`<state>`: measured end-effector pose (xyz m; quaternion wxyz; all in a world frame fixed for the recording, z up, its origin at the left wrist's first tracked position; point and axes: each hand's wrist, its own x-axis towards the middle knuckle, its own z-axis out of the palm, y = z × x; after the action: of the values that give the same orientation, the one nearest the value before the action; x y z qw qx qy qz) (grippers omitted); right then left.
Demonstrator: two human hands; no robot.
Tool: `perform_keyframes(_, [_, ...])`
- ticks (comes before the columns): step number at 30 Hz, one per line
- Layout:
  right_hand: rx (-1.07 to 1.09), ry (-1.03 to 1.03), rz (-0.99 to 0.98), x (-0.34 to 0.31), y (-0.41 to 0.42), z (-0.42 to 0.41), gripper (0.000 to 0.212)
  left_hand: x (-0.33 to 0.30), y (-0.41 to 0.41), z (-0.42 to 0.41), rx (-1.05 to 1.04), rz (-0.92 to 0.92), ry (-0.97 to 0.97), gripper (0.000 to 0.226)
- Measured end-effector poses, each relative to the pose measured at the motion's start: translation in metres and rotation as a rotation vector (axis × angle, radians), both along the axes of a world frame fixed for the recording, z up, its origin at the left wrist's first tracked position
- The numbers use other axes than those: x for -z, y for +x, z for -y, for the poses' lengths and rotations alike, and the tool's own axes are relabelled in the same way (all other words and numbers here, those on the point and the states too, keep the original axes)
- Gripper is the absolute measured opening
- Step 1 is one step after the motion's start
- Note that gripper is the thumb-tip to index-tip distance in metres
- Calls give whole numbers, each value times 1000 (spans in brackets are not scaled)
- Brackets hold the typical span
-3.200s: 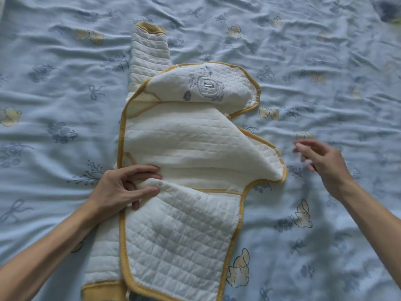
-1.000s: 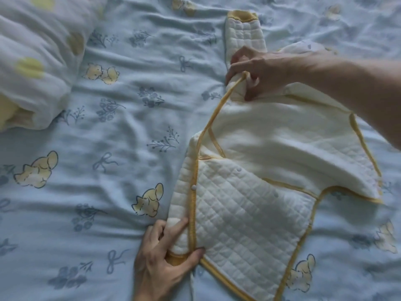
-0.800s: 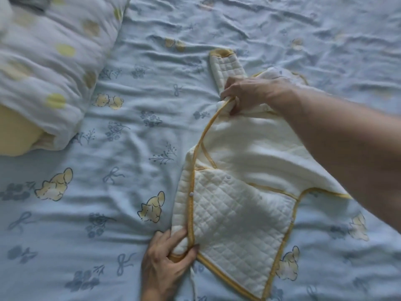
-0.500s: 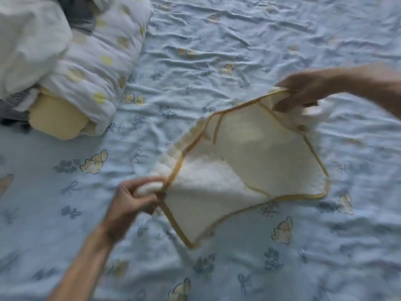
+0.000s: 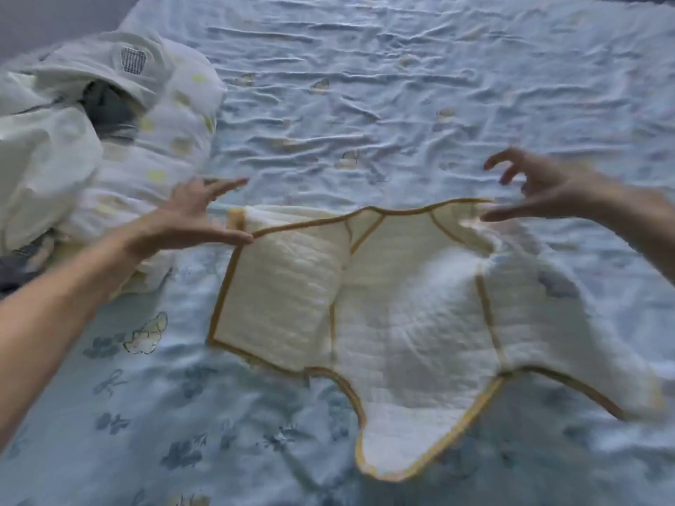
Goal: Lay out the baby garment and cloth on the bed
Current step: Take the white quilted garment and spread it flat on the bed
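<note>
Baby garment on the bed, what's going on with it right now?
A person is spreading a quilted cream baby garment with mustard trim on the blue printed bed sheet. It lies opened out, though the picture is blurred. The left hand is open, its thumb at the garment's upper left corner. The right hand hovers over the upper right edge with fingers spread, gripping nothing. A heap of pale bedding sits at the left.
</note>
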<state>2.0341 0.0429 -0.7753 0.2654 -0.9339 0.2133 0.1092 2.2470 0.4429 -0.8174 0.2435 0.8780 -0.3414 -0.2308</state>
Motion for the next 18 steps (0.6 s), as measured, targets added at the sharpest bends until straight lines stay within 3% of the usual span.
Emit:
perform_keyframes(1, [-29,58,41,20,-4,-6,73,15,-7,9,18,87,-61,88])
perform_keyframes(4, [-181,148,82,88,-20,-20,74,55,-29,50,150,-136,-244,84])
perform_keyframes(6, [-198,157,38,124,-26,-18,76,89,-42,73,180,-232,-215,91])
perform_keyframes(11, [-103,208,103,182,-28,4,75,162,-68,91,73,-74,-137,103])
perform_keyframes(18, [-57,268,48,196,-22,10,72,178,-63,93,64,-116,-171,104])
